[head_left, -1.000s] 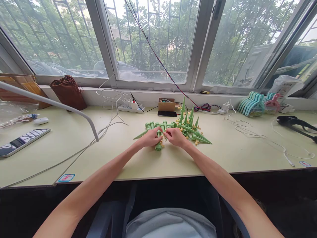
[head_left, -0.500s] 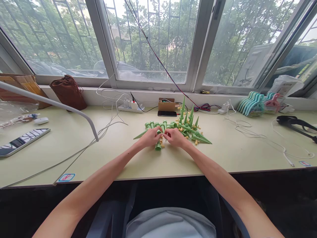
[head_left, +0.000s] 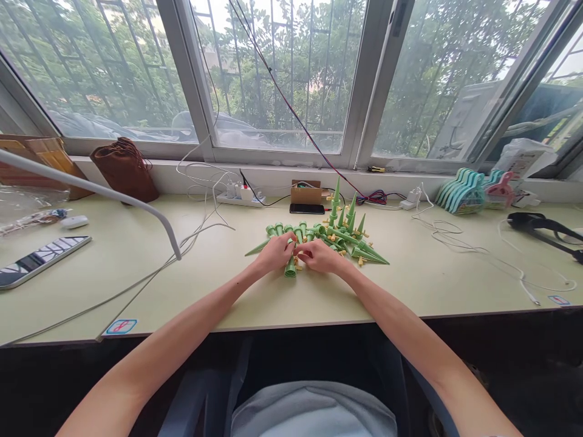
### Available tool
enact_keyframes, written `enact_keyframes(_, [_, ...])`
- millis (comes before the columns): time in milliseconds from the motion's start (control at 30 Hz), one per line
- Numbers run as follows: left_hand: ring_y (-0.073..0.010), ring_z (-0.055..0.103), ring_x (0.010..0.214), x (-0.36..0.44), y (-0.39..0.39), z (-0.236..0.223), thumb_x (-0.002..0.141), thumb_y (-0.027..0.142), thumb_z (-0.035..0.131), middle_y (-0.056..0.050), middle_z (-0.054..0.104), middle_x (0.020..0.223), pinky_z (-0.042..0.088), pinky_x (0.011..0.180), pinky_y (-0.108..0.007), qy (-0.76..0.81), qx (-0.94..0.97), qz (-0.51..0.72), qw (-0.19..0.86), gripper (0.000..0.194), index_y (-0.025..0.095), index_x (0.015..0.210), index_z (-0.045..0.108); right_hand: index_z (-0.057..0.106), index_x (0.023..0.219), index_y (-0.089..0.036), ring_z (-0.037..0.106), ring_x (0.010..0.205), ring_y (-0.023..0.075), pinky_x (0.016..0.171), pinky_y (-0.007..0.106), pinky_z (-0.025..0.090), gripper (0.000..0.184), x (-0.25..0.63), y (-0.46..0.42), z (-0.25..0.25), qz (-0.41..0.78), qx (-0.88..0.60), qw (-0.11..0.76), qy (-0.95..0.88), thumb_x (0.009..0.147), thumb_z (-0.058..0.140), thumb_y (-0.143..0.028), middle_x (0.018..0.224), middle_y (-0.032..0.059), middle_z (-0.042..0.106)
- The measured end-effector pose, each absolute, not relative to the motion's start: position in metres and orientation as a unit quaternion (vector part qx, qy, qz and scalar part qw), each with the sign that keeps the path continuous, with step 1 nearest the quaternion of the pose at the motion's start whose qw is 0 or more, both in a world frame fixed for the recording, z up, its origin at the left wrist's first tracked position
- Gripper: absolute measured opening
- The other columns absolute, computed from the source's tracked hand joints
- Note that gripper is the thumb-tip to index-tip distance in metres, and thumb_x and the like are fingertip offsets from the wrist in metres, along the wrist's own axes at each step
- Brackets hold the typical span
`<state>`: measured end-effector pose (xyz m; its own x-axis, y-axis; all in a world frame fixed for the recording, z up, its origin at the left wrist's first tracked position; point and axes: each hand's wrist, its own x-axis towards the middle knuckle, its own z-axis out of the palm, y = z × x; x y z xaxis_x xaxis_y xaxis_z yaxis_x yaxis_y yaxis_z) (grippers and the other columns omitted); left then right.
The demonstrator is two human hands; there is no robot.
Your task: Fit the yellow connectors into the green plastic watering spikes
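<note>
Fingers of my left hand (head_left: 276,252) are closed round a green plastic plant watering spike (head_left: 290,269), whose open threaded end faces me. My right hand (head_left: 317,255) is beside it, its fingertips bent together at the spike's yellow valve (head_left: 297,264). Whether those fingertips grip the valve or only touch it is hard to see. Just behind my hands lie several more green spikes (head_left: 272,230). To the right is a heap of green spikes (head_left: 370,252) with yellow valves, some of them standing point up.
A black phone (head_left: 307,209) lies before a small cardboard box (head_left: 306,193). White cables (head_left: 200,230) cross the table's left side. On the right are teal hangers (head_left: 462,191), a charger cable (head_left: 473,247) and a black strapped item (head_left: 546,227). A brown pouch (head_left: 124,170) stands by the window.
My right hand has shifted slightly left and down, its fingers now nearer the spike's valve. My left hand stays almost where it was, still on the spike.
</note>
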<state>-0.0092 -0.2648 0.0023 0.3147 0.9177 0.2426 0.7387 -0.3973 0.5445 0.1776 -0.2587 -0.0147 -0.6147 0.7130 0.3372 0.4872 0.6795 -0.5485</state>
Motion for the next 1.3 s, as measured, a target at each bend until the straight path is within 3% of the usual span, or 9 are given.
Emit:
enact_keyframes(600, [-0.0177,0.050,0.052,-0.0084,-0.2649,0.0033,0.091,0.025,0.043,0.003,0.056,0.054,0.038,0.060,-0.028,0.522,0.792,0.272,0.159,0.028,0.018,0.105,0.066,0.075,0.087,-0.017,0.045,0.055,0.0083,0.062,0.022,0.036,0.021,0.1781,-0.2598,-0.0147,0.217,-0.337,0.265,-0.877,0.077,0.059,-0.008,0.058,-0.0047,0.055])
enact_keyframes(933, [-0.0166,0.047,0.050,-0.0085,-0.2641,0.0015,0.091,0.024,0.044,0.004,0.053,0.052,0.036,0.058,-0.027,0.517,0.793,0.277,0.167,0.025,0.019,0.104,0.065,0.070,0.084,-0.017,0.047,0.056,0.0081,0.061,0.021,0.036,0.009,0.1782,-0.2587,-0.0148,0.224,-0.357,0.252,-0.871,0.081,0.064,-0.011,0.059,-0.0051,0.055])
enact_keyframes(1300, [-0.0155,0.043,0.047,-0.0103,-0.2615,-0.0029,0.090,0.025,0.047,0.007,0.048,0.048,0.033,0.056,-0.027,0.508,0.793,0.289,0.169,0.020,0.021,0.101,0.063,0.063,0.078,-0.016,0.050,0.063,0.0109,0.062,0.023,0.034,0.009,0.1772,-0.2586,-0.0126,0.169,-0.408,0.260,-0.859,0.087,0.061,-0.015,0.070,0.0015,0.064])
